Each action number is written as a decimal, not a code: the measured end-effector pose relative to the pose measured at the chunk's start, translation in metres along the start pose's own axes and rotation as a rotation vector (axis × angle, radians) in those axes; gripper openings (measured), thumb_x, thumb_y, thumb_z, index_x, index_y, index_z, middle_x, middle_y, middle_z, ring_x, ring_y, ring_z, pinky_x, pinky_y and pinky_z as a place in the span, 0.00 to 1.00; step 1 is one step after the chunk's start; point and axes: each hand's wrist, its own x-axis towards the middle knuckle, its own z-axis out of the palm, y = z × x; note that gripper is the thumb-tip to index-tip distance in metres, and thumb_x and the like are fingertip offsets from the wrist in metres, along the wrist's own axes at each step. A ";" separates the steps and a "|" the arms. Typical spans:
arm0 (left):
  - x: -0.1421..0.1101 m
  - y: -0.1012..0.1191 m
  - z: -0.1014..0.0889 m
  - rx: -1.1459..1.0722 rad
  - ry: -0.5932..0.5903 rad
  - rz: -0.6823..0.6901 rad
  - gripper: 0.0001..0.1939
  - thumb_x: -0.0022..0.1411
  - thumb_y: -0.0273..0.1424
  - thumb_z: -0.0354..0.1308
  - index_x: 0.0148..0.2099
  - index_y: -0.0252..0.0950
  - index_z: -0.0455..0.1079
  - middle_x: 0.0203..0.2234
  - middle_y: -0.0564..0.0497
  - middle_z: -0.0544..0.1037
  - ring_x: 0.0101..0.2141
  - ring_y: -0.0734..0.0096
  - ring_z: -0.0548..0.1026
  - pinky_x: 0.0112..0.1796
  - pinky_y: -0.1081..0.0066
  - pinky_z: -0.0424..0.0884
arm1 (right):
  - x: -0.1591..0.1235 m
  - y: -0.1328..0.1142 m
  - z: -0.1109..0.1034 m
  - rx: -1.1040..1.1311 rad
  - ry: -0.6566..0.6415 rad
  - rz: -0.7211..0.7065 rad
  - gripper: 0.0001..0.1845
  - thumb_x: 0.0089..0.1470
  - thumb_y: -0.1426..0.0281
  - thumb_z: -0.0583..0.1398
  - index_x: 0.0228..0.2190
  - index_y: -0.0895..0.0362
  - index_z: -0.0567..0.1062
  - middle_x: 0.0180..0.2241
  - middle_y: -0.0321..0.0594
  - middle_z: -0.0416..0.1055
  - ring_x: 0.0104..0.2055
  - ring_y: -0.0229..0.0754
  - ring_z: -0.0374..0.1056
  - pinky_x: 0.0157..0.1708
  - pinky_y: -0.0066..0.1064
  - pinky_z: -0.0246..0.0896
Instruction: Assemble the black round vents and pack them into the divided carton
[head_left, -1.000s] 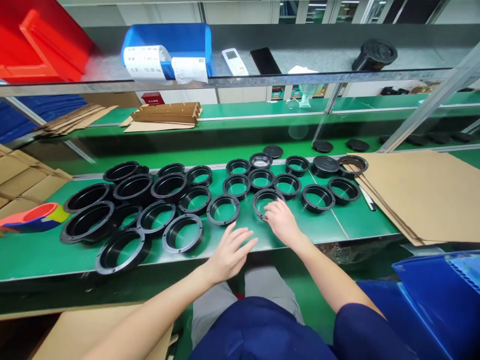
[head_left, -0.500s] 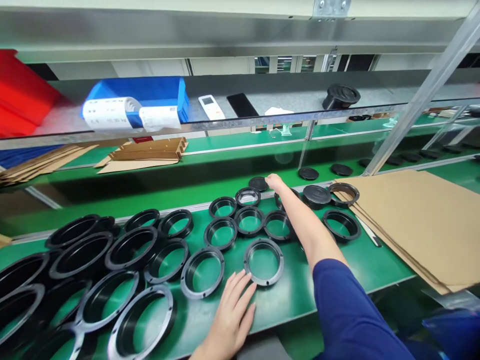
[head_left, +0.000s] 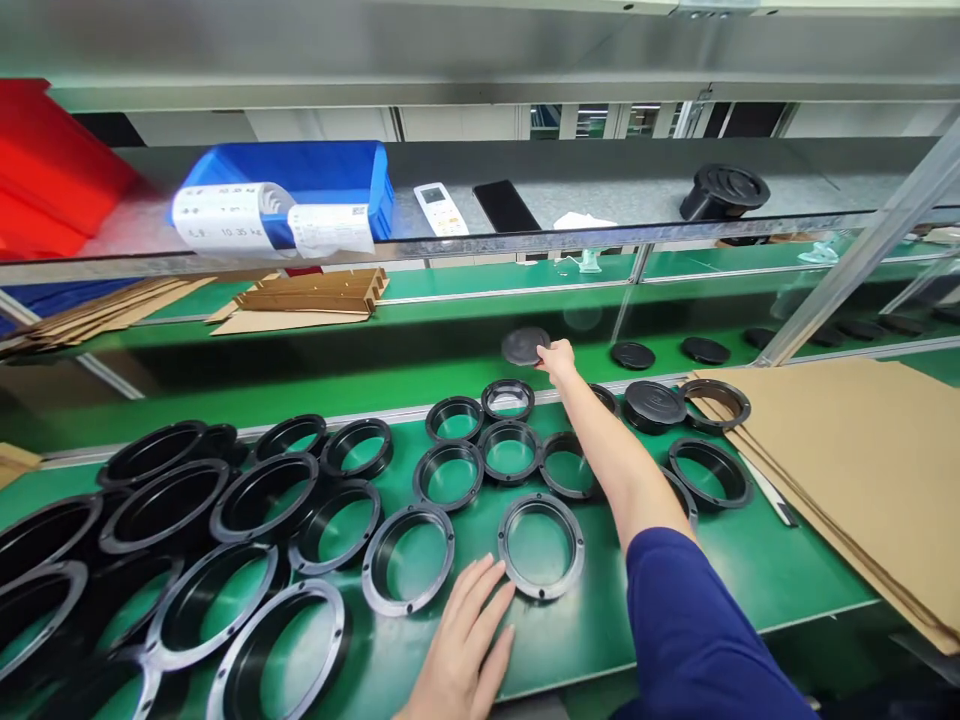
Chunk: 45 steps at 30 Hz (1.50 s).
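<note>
My right hand (head_left: 557, 360) is stretched out to the far side of the bench and pinches the edge of a flat, round black lid (head_left: 523, 346), held above the green strip behind the rings. My left hand (head_left: 466, 640) rests open near the bench's front edge with its fingers stretched out. Its fingertips are right beside a black flanged ring (head_left: 505, 545); whether they touch it I cannot tell. Between my hands stand several smaller black rings (head_left: 448, 474). A ring topped with a black lid (head_left: 654, 404) is to the right of my forearm, which hides part of the rings behind it.
Many larger black rings (head_left: 251, 500) crowd the left side. Flat cardboard sheets (head_left: 847, 450) lie at right beside a box cutter (head_left: 769, 492). More black lids (head_left: 705, 350) line the back strip. A shelf above holds a blue bin (head_left: 315, 170), a phone (head_left: 506, 206) and a remote (head_left: 441, 210).
My right hand has raised the black lid off the back strip. My left hand stays beside the same ring. The view has shifted slightly.
</note>
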 end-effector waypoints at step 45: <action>0.047 0.083 -0.038 -1.929 -0.102 -1.394 0.44 0.71 0.61 0.37 0.56 0.26 0.75 0.44 0.35 0.81 0.48 0.47 0.79 0.53 0.52 0.73 | -0.365 0.101 -0.140 -0.505 -0.433 -0.894 0.28 0.71 0.49 0.44 0.54 0.41 0.78 0.68 0.35 0.54 0.70 0.57 0.46 0.69 0.58 0.47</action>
